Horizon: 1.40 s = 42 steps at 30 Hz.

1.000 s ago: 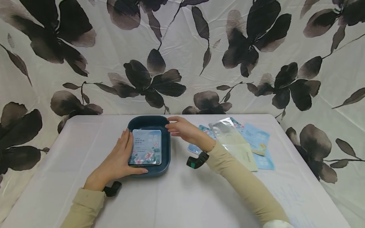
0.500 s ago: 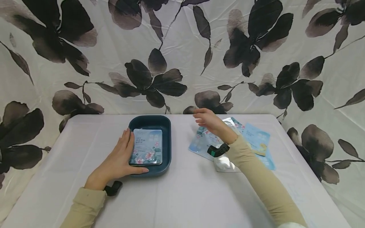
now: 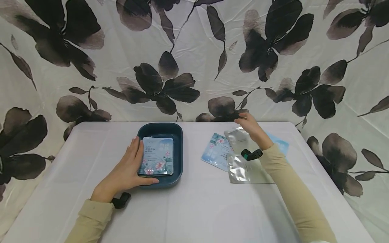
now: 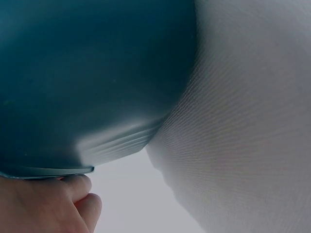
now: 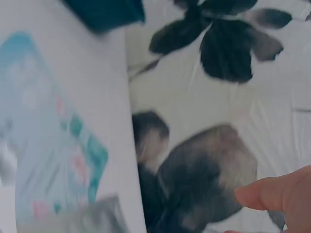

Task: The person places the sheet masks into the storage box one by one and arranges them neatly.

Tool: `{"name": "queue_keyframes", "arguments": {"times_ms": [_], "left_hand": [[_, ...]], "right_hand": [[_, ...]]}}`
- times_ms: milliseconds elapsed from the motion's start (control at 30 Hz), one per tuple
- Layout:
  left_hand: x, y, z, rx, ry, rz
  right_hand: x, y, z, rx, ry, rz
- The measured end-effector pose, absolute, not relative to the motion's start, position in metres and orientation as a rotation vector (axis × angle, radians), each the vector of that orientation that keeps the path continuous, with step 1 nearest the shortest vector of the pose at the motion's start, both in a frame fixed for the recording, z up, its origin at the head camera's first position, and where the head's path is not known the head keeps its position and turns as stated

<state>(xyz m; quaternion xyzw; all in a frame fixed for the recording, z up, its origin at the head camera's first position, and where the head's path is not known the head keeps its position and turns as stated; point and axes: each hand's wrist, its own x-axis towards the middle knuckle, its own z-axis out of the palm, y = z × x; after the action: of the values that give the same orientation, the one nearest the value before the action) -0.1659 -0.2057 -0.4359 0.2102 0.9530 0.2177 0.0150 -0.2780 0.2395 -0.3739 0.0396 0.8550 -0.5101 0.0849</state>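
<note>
My left hand (image 3: 123, 168) lies along the left rim of a dark teal tray (image 3: 177, 152), fingers straight and thumb spread at the front edge. In the left wrist view, fingers (image 4: 82, 199) show right at the tray's rim. Inside the tray lies a stack of light blue floral sachets (image 3: 158, 157). My right hand (image 3: 253, 130) is raised over the packets at the right, fingers loosely bent, nothing visible in it. Below it are silver foil packets (image 3: 243, 170) and a blue floral sachet (image 3: 216, 152). The right wrist view shows that sachet blurred, with a fingertip (image 5: 257, 191) at right.
Partly hidden behind the right forearm is a light blue packet (image 3: 279, 143). The table (image 3: 194, 209) has a white cover. A floral curtain (image 3: 212, 60) hangs directly behind its back edge.
My right hand has left the tray's right rim and moved right over the packets, uncovering the blue floral sachet and more foil. The left hand has stayed at the tray.
</note>
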Motion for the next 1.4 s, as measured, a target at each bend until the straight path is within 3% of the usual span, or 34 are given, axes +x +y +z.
{"name": "queue_keyframes", "arguments": {"times_ms": [333,500,800,1400], "left_hand": [[-0.166,-0.205,-0.436,0.667,2.98,0.677],[-0.164,-0.205,-0.434,0.658,2.979,0.665],[-0.164,-0.206,-0.434,0.654,2.972,0.661],[-0.167,-0.205,-0.434,0.642,2.979,0.632]], "right_hand": [[-0.278,0.278,-0.402,0.16,2.881,-0.752],[-0.276,0.286,-0.414,0.201,2.841,-0.634],[-0.267,0.286,-0.424,0.255,2.788,-0.722],[-0.271,0.292,-0.443,0.181,2.765,-1.312]]}}
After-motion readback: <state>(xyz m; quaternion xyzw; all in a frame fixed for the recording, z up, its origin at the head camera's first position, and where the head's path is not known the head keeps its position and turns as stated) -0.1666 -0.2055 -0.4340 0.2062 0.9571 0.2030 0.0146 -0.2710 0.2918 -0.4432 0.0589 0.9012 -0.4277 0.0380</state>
